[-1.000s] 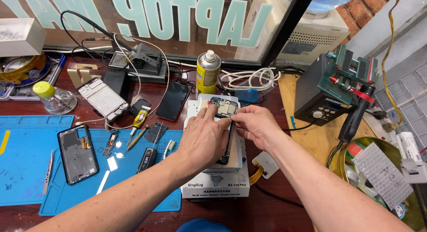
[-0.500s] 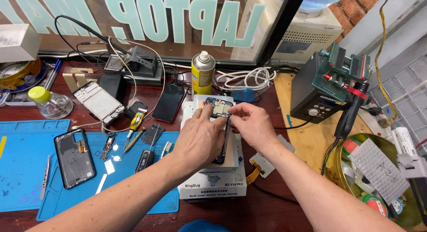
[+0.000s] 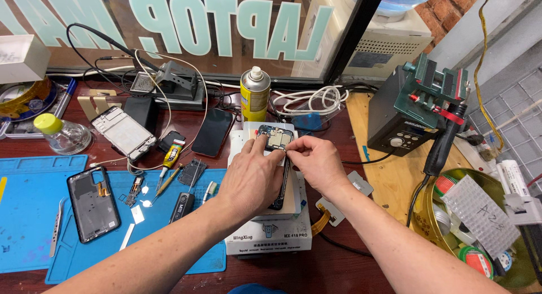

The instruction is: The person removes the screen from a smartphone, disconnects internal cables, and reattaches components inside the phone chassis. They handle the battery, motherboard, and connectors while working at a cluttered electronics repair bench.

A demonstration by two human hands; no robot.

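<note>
An opened smartphone (image 3: 276, 138) with its circuit board showing lies on a white heating pad box (image 3: 270, 240) in the middle of the bench. My left hand (image 3: 251, 178) rests on the phone, its fingers pinching at the upper part of the board. From the right, my right hand (image 3: 317, 161) meets it, thumb and forefinger pinched at the same spot near the board's edge. Both hands cover most of the phone's lower body, so what lies under the fingertips is hidden.
A blue work mat (image 3: 39, 215) at left carries a black phone frame (image 3: 92, 202), tweezers and small parts. A yellow spray can (image 3: 254, 94), a dark phone (image 3: 212, 132), a white phone frame (image 3: 122, 131), a small bottle (image 3: 58, 132) and a soldering station (image 3: 411, 110) surround the box.
The view has shifted slightly. My hands stay on the phone, with the fingertips drawn closer together at the top of the board.
</note>
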